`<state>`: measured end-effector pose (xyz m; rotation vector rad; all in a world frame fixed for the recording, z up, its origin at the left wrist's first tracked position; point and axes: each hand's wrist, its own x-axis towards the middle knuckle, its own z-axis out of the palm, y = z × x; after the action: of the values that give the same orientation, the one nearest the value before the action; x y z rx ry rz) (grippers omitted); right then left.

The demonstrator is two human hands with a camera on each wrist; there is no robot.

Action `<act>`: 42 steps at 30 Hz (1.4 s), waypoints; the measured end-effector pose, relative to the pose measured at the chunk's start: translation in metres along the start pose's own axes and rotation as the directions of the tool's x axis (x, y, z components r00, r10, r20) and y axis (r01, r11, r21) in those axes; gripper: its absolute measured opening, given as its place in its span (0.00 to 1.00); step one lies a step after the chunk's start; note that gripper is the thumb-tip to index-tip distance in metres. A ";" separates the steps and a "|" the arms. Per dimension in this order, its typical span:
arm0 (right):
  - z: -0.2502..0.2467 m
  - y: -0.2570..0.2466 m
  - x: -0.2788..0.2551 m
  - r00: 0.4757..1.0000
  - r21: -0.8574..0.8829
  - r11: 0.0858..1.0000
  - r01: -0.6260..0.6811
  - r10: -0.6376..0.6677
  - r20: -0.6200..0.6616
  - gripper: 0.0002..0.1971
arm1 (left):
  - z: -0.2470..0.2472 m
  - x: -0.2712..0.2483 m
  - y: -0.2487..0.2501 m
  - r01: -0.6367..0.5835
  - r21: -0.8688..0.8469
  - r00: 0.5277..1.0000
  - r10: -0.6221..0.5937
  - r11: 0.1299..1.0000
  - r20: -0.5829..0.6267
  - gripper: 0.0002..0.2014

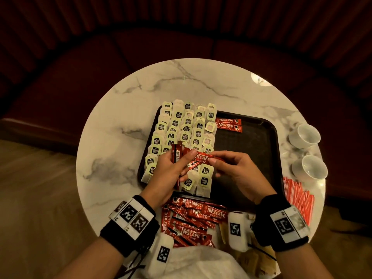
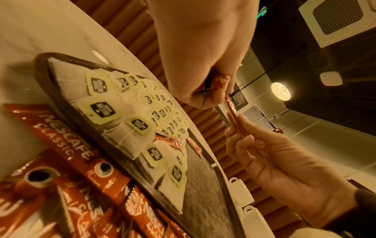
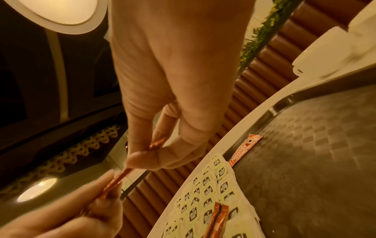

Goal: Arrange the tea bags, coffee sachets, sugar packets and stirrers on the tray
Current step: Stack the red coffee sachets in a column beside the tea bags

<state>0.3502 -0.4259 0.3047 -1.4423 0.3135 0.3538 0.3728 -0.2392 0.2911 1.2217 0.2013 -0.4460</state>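
A black tray [image 1: 249,150] lies mid-table, its left half covered by rows of tea bags [image 1: 181,125]. Two red coffee sachets [image 1: 228,124] lie side by side at the tray's far middle. Above the near tea bags my left hand [image 1: 187,164] grips a small bunch of sachets [image 1: 176,156]. My right hand [image 1: 213,159] pinches the right end of one of them, a sachet [image 1: 201,158] held level between both hands. In the right wrist view thumb and forefinger pinch the sachet [image 3: 156,143]. The left wrist view shows both hands on the sachet [image 2: 234,116].
A loose pile of coffee sachets [image 1: 193,216] lies between my wrists by the tray's near rim. Red-and-white sugar sticks [image 1: 298,196] lie at the right, behind them two white cups [image 1: 308,135]. Brown packets and thin black stirrers [image 1: 261,252] lie at the near edge.
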 end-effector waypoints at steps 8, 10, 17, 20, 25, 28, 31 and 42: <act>-0.020 -0.002 0.008 0.987 0.193 0.980 0.056 -0.026 -0.156 0.12 | -0.005 0.002 -0.004 0.017 -0.008 0.999 -0.017 1.000 -0.042 0.08; -0.039 0.002 0.022 0.948 0.182 0.979 0.096 -0.034 -0.316 0.10 | -0.007 0.003 -0.005 0.024 0.006 0.997 -0.023 1.000 -0.068 0.09; -0.102 0.021 0.091 0.793 -0.126 0.992 -0.023 -0.059 -0.607 0.09 | -0.011 0.004 -0.007 0.045 0.032 0.996 -0.043 0.998 -0.083 0.11; -0.109 0.024 0.114 0.787 -0.252 0.959 -0.128 -0.057 -0.614 0.07 | -0.011 0.004 -0.007 0.054 0.036 0.996 -0.051 0.998 -0.078 0.11; -0.099 0.021 0.133 0.771 -0.351 0.920 -0.177 -0.093 -0.631 0.07 | -0.014 0.004 -0.007 0.071 0.042 0.994 -0.067 0.997 -0.091 0.12; -0.095 0.021 0.135 0.751 -0.385 0.897 -0.217 -0.099 -0.653 0.07 | -0.015 0.003 -0.010 0.077 0.052 0.993 -0.073 0.996 -0.090 0.10; -0.095 0.021 0.136 0.756 -0.420 0.877 -0.235 -0.106 -0.646 0.09 | -0.016 0.003 -0.011 0.082 0.056 0.992 -0.076 0.995 -0.099 0.10; -0.086 -0.007 0.142 0.957 -0.867 0.496 0.037 -0.268 -0.113 0.19 | -0.018 0.004 -0.012 0.103 0.067 0.988 -0.094 0.992 -0.119 0.15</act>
<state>0.4822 -0.5049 0.2430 -2.5269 0.1846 0.1775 0.3726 -0.2260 0.2733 1.3150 0.3486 -0.4718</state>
